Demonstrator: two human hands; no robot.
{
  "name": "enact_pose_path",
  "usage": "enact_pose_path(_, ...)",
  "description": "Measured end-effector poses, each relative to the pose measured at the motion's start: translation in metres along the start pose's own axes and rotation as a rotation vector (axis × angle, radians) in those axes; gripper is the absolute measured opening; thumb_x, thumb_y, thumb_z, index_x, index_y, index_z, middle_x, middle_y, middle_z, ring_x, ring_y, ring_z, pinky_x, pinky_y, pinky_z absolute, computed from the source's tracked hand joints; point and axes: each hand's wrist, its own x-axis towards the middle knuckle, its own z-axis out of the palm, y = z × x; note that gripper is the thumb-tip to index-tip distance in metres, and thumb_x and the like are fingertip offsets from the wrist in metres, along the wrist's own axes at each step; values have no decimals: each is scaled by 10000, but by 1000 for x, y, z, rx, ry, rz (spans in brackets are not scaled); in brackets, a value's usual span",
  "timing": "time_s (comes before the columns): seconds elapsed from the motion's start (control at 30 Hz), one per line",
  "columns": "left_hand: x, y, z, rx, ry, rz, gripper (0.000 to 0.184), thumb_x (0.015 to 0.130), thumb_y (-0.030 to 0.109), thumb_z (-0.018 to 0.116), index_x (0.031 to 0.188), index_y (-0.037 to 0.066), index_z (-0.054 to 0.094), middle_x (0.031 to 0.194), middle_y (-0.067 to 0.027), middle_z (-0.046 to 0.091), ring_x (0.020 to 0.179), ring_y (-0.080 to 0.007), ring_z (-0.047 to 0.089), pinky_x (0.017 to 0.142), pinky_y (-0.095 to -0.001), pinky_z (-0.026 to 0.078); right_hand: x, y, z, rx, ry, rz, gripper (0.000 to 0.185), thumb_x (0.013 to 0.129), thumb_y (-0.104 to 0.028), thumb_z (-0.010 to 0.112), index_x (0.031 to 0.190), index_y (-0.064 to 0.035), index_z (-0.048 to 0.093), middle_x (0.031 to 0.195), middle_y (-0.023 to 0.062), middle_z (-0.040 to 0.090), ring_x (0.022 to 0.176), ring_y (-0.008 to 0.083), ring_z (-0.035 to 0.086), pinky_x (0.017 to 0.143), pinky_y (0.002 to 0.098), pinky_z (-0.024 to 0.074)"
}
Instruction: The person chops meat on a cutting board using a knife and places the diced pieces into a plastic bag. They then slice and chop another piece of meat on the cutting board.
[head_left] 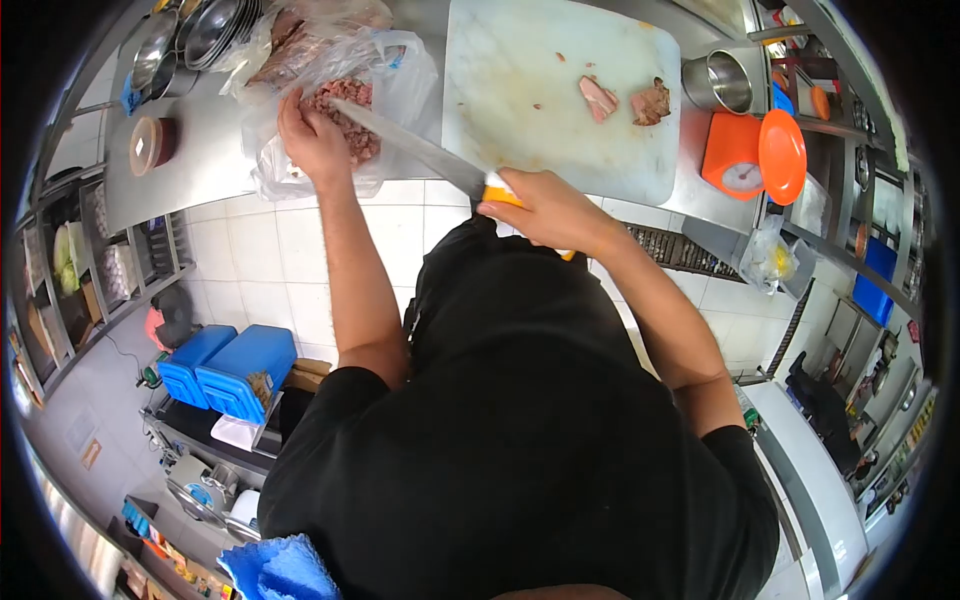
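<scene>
My right hand (548,212) is wrapped round the yellow and white handle of a kitchen knife (425,152). Its long, wide blade points to the upper left, and the tip lies over chopped meat (350,122) in a clear plastic bag (405,75). At the near left side of that bag, my left hand (315,138) has its fingers curled at the edge, close to the blade's tip; the fingertips are partly hidden. Two pieces of cooked meat (651,103) and a few scraps lie on the white cutting board (520,130).
Behind the chopped meat sits a larger piece of meat (300,50) in plastic. A lidded tub (151,145) and stacked metal bowls (215,30) are on the left. To the board's right stand a metal pot (718,82) and an orange scale (730,160) with an orange plate (782,157).
</scene>
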Motion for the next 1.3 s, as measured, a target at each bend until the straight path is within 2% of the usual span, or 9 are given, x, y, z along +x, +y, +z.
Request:
enact_pose_path(0.07,-1,-11,-3,56,-94,-50,267,994,78,650,1229,-11,742,1286,-212,714,1297,-417,630,1105,-479,502,-20,-2,-14,60,3,154,437,1070,-428,678,1028,-1,600,710,104,624,498,197,610,539,374,493)
enact_pose_path(0.27,-10,73,3,119,-85,285,230,919,126,761,1139,60,779,1176,-141,753,1120,-362,693,948,-476,553,-72,53,-30,258,294,380,371,1066,-374,698,1081,-10,631,673,41,596,490,120,562,497,314,465)
enact_pose_path(0.4,-54,128,56,-166,-544,465,268,865,81,813,1132,97,800,1138,-77,774,1043,-319,713,926,-446,555,-94,90,-26,259,402,439,343,1069,-362,686,1088,-22,646,647,24,584,481,110,555,490,307,463)
enact_pose_path(0.53,-98,153,92,22,-824,512,241,901,151,784,1140,119,797,1104,-85,761,1041,-320,713,925,-460,547,-107,93,-20,253,438,506,362,1073,-368,679,1085,-8,644,642,36,590,482,124,570,492,316,472)
enact_pose_path(0.67,-107,151,112,87,-876,538,158,928,156,739,1075,115,782,1043,-88,739,1036,-317,713,934,-454,542,-119,97,-10,204,577,525,391,1072,-377,680,1078,12,638,647,81,618,488,170,605,497,347,492)
enact_pose_path(0.8,-106,150,118,121,-910,524,83,943,152,690,974,96,743,982,-109,728,991,-326,724,911,-468,558,-132,112,-2,196,671,573,317,1076,-325,691,1076,-12,642,653,29,573,491,119,557,471,329,463)
enact_pose_path(0.93,-104,150,119,131,-921,520,75,914,132,667,924,75,714,941,-131,724,938,-343,732,880,-485,575,-142,121,-5,10,624,630,440,1064,-399,671,1065,39,627,748,235,703,607,370,722,576,475,548)
enact_pose_path(0.97,-104,151,118,132,-923,518,73,901,125,665,919,71,711,934,-136,723,927,-347,733,872,-489,578,-146,148,2,-114,654,570,452,1053,-418,670,1066,32,620,805,282,718,744,474,726,667,554,559)
enact_pose_path(1.3,-79,138,74,30,-873,260,172,819,135,736,980,76,733,975,-123,747,904,-342,732,836,-466,591,-146,116,-2,-574,589,508,416,1033,-443,678,1048,-33,612,774,246,719,775,479,720,677,590,543)
